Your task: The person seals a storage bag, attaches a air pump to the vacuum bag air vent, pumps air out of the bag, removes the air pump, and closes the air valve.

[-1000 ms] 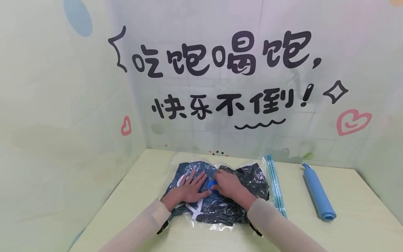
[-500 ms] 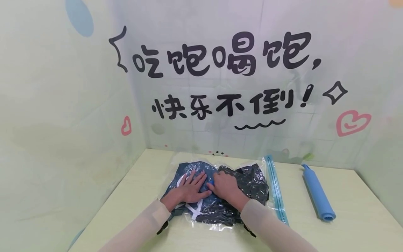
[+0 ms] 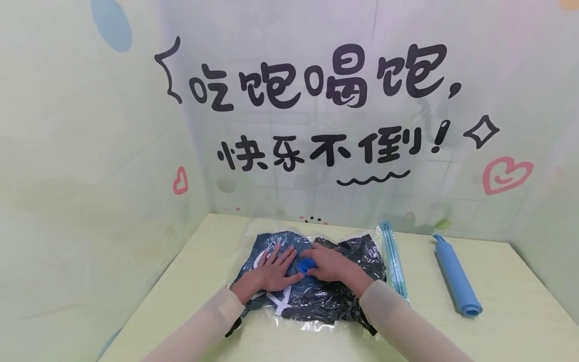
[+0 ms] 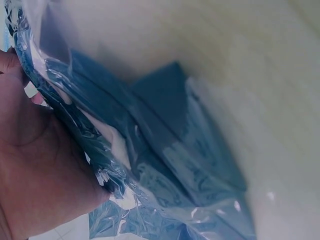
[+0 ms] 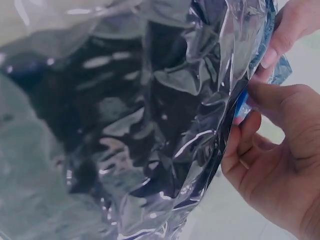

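A clear vacuum storage bag (image 3: 362,281) lies flat on the table in the head view, with dark blue and black folded clothes inside. My left hand (image 3: 271,271) rests on its left half, fingers spread, thumb pointing to the bag's middle. There, a round blue valve cap (image 3: 306,265) shows, and my right hand (image 3: 332,264) pinches it between thumb and curled fingers. From the right wrist, that same hand (image 5: 280,145) is seen gripping the cap, mostly hidden at the bag's crinkled surface. In the left wrist view only the palm side of my left hand (image 4: 45,170) shows beside the plastic.
A blue hand pump (image 3: 458,279) lies on the pale table (image 3: 506,301) to the right of the bag. The bag's light-blue zip edge (image 3: 395,261) runs along its right side. Printed walls (image 3: 289,196) close off the back and both sides.
My right hand twisted inward over the valve cap half a second ago and has now turned back, uncovering the cap. The left hand and the pump have stayed in place.
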The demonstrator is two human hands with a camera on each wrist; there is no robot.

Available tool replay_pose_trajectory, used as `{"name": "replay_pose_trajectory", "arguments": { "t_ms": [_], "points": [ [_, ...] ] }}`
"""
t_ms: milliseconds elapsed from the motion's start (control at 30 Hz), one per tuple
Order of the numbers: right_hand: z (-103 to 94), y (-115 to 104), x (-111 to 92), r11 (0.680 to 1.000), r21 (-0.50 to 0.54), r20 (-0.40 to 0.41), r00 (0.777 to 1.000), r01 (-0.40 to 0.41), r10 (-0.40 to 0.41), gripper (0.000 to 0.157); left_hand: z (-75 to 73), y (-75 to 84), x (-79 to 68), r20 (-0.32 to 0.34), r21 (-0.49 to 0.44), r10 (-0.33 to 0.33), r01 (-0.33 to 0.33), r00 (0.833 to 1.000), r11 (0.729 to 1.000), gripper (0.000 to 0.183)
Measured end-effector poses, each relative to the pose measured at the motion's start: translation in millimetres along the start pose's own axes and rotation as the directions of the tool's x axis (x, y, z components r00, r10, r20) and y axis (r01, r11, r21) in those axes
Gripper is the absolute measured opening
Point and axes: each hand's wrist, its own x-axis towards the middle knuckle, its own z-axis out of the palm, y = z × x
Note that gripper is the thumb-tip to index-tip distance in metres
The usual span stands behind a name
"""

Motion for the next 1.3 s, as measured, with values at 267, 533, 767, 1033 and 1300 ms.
{"name": "replay_pose_trajectory", "arguments": {
  "t_ms": [267, 533, 767, 1033, 1300],
  "points": [
    [6.0, 1, 1, 0.993, -0.118, -0.017, 1.000, -0.026, 0.024, 0.030, 10.0, -5.0, 7.3, -0.020, 0.005, 0.015, -0.015, 1.000, 1.000, 0.090],
    [14.3, -4, 6, 0.978, -0.162, -0.105, 0.988, -0.127, 0.111, 0.024, 4.1, -2.8, 3.6, -0.023, -0.005, 0.025, -0.025, 0.999, 1.000, 0.088],
    [21.6, -24, 11, 0.928, -0.240, -0.139, 0.956, -0.287, 0.260, 0.040, 4.1, -2.3, 2.0, -0.008, 0.004, 0.003, -0.003, 1.000, 1.000, 0.085],
    [33.5, -31, 14, 0.843, -0.354, -0.261, 0.908, -0.405, 0.326, 0.046, 3.2, -3.8, 3.4, -0.010, 0.006, 0.001, -0.001, 1.000, 1.000, 0.085],
    [16.6, -13, 8, 0.901, -0.152, -0.101, 0.913, -0.406, 0.394, 0.055, -3.4, 1.5, -0.9, 0.001, 0.014, 0.004, -0.004, 1.000, 1.000, 0.083]
  ]
}}
